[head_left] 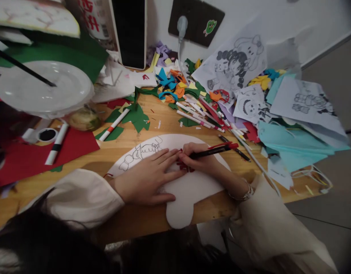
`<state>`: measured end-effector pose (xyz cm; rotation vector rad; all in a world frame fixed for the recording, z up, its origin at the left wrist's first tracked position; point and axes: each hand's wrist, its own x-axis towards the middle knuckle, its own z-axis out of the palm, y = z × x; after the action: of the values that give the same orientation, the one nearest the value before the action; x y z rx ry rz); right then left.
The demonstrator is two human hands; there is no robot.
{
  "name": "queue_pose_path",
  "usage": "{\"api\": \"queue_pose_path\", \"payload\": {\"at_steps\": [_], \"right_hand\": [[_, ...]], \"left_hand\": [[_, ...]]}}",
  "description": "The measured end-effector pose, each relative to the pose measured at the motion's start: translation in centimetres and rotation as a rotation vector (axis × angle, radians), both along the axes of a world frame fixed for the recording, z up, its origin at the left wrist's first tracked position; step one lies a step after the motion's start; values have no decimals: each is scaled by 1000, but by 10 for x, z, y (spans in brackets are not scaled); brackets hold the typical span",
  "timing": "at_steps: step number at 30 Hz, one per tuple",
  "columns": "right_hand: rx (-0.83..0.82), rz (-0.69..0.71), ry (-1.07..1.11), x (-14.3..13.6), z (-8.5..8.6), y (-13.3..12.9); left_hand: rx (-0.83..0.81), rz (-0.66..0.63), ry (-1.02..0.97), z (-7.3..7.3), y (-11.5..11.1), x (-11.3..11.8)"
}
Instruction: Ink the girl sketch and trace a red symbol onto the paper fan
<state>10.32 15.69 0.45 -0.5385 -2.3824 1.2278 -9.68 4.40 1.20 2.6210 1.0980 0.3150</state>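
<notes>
A white mushroom-shaped paper cutout (179,209) lies at the table's front edge, its stem part pointing toward me. Thin black line drawing (146,151) shows on its upper left. My left hand (149,177) rests flat on the cutout with fingers spread. Around a black marker with a red end (212,151) my right hand (199,156) is closed, the marker slanting up to the right. Its tip is hidden by the fingers. Dark red marks (181,164) show on the paper between the two hands.
Several white markers (196,116) and coloured paper scraps (166,85) lie behind the cutout. A lidded plastic cup with a straw (46,89) and red paper (78,150) are left. Printed drawings (235,61) and turquoise paper (289,142) sit right. A white cable (256,163) crosses nearby.
</notes>
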Motion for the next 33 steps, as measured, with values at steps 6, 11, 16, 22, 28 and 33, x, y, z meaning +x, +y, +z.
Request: {"api": "queue_pose_path", "payload": {"at_steps": [6, 11, 16, 22, 28, 33], "right_hand": [[-11, 52, 24, 0, -1, 0], [34, 59, 29, -1, 2, -1], [69, 61, 3, -2, 3, -1], [79, 75, 21, -1, 1, 0], [-42, -36, 88, 0, -5, 2], [-49, -192, 100, -3, -5, 3]], "left_hand": [[-11, 5, -5, -2, -1, 0], [3, 3, -27, -2, 0, 1], [-6, 4, -52, 0, -1, 1], [-2, 2, -61, 0, -1, -1], [9, 3, -64, -1, -1, 0], [-31, 5, -37, 2, 0, 1]]}}
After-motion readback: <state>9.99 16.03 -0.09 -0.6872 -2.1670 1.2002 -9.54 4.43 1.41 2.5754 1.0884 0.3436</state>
